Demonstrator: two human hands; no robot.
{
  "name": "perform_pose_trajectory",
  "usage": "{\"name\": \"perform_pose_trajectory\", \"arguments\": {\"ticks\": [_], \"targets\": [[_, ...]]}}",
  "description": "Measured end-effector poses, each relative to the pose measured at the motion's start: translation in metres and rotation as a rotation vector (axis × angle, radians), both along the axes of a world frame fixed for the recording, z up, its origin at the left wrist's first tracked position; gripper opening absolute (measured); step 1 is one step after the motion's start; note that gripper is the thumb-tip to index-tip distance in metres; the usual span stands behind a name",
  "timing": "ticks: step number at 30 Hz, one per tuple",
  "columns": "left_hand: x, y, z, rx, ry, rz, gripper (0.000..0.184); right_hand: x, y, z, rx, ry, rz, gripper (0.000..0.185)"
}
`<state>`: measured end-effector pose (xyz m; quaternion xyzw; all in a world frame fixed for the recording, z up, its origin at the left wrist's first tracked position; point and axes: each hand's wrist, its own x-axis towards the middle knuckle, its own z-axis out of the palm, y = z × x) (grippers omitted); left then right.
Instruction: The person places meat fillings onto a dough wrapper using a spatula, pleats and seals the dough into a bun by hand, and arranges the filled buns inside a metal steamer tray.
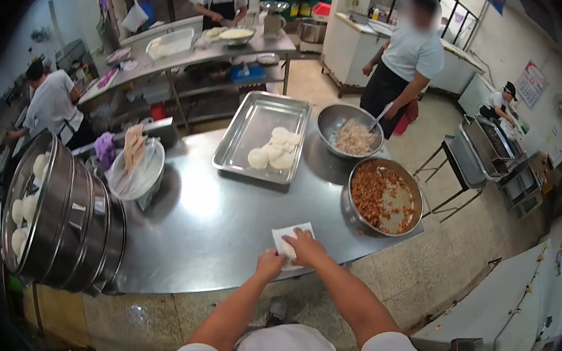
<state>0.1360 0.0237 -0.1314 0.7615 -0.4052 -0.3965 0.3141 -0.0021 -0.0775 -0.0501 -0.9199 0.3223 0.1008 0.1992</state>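
At the near edge of the steel table, a white paper square (282, 233) lies under a pale piece of dough (290, 250). My right hand (304, 248) reaches over the dough, its fingers curled around it and partly hiding it. Against the paper's left edge, my left hand (271, 265) is closed beside the dough; what its fingers hold is hidden. Farther back, a metal tray (241, 132) carries several flat dough rounds (276, 150). To the right stand a round pan of reddish-brown filling (376, 194) and a bowl of pale shredded filling (352, 138).
Stacked metal steamers (76, 224) with white buns stand at the left, next to a bag-lined bucket (140, 180) with cloths on its rim. A person (408, 59) stands beyond the bowl. Other people work at the back, left and far right. The steel table (201, 242) reflects light.
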Motion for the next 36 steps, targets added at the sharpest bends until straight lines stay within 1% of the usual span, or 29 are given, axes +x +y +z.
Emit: {"name": "perform_pose_trajectory", "arguments": {"ticks": [1, 3, 4, 6, 7, 9, 10, 12, 13, 14, 16, 17, 18, 19, 20, 21, 22, 23, 24, 26, 27, 29, 30, 31, 32, 33, 35, 36], "targets": [[0.002, -0.002, -0.003, -0.018, -0.012, -0.006, 0.030, 0.001, -0.002, -0.001, -0.018, -0.012, -0.006, 0.097], [0.002, -0.005, -0.005, -0.008, 0.326, 0.093, 0.024, -0.005, -0.004, -0.006, 0.095, -0.142, -0.123, 0.084], [0.003, -0.006, 0.003, -0.017, 0.322, 0.088, 0.024, -0.008, -0.004, -0.010, 0.085, -0.147, -0.126, 0.084], [0.003, -0.001, 0.016, -0.049, 0.889, 0.260, 0.019, -0.014, 0.001, -0.018, 0.288, -0.400, -0.279, 0.075], [0.004, 0.000, 0.012, -0.052, 0.887, 0.256, 0.019, -0.015, 0.005, -0.018, 0.301, -0.441, -0.338, 0.074], [0.009, 0.007, -0.008, -0.100, 1.084, 0.246, 0.033, -0.015, 0.010, -0.009, 0.321, -0.472, -0.361, 0.074], [0.014, 0.014, -0.010, -0.101, 1.079, 0.246, 0.033, -0.014, 0.014, -0.003, 0.343, -0.501, -0.384, 0.074], [0.025, 0.024, -0.009, -0.239, 1.267, 0.183, 0.033, -0.008, 0.025, 0.019, 0.323, -0.541, -0.370, 0.072], [0.025, 0.031, 0.023, -0.240, 1.262, 0.182, 0.033, -0.004, 0.031, 0.031, 0.303, -0.573, -0.357, 0.071], [0.024, 0.042, 0.085, -0.251, 1.385, 0.210, 0.050, 0.002, 0.035, 0.042, 0.301, -0.577, -0.356, 0.071], [0.028, 0.056, 0.118, -0.257, 1.505, 0.242, 0.069, 0.020, 0.050, 0.059, 0.139, -0.631, -0.083, 0.067], [0.036, 0.066, 0.114, -0.237, 1.506, 0.234, 0.084, 0.034, 0.059, 0.070, 0.098, -0.533, 0.046, 0.071], [0.042, 0.074, 0.109, -0.218, 1.507, 0.225, 0.099, 0.046, 0.071, 0.081, 0.096, -0.537, 0.046, 0.071], [0.043, 0.085, 0.119, -0.304, 1.518, 0.246, 0.097, 0.057, 0.087, 0.109, 0.128, -0.418, 0.127, 0.076], [0.047, 0.095, 0.118, -0.311, 1.515, 0.245, 0.097, 0.066, 0.095, 0.124, 0.158, -0.295, 0.210, 0.081], [0.055, 0.108, 0.115, -0.389, 1.563, 0.289, 0.098, 0.072, 0.099, 0.122, 0.157, -0.298, 0.215, 0.081], [0.063, 0.120, 0.117, -0.466, 1.608, 0.334, 0.099, 0.078, 0.107, 0.117, 0.140, -0.428, 0.184, 0.084], [0.064, 0.129, 0.136, -0.520, 1.531, 0.408, 0.100, 0.086, 0.115, 0.112, 0.125, -0.557, 0.152, 0.086], [0.072, 0.139, 0.143, -0.522, 1.528, 0.413, 0.100, 0.094, 0.122, 0.106, 0.128, -0.558, 0.156, 0.086], [0.089, 0.155, 0.149, -0.619, 1.564, 0.335, 0.099, 0.112, 0.136, 0.094, 0.519, -0.742, -0.248, 0.086], [0.097, 0.163, 0.150, -0.629, 1.572, 0.369, 0.098, 0.123, 0.149, 0.088, 0.519, -0.737, -0.244, 0.086], [0.116, 0.177, 0.144, -0.642, 1.558, 0.376, 0.096, 0.150, 0.176, 0.083, 0.667, -0.873, -0.327, 0.086], [0.126, 0.185, 0.141, -0.648, 1.542, 0.381, 0.095, 0.163, 0.187, 0.082, 0.664, -0.871, -0.324, 0.086], [0.136, 0.194, 0.144, -0.652, 1.544, 0.378, 0.095, 0.177, 0.199, 0.088, 0.573, -0.844, -0.305, 0.088], [0.147, 0.204, 0.150, -0.688, 1.488, 0.370, 0.094, 0.193, 0.211, 0.093, 0.485, -0.817, -0.289, 0.091], [0.162, 0.215, 0.154, -0.722, 1.429, 0.361, 0.093, 0.208, 0.221, 0.097, 0.483, -0.820, -0.292, 0.091], [0.193, 0.239, 0.157, -0.746, 1.399, 0.326, 0.093, 0.234, 0.243, 0.106, 0.299, -0.828, -0.143, 0.093], [0.207, 0.249, 0.158, -0.780, 1.368, 0.292, 0.093, 0.246, 0.254, 0.112, 0.298, -0.825, -0.153, 0.093]]}}
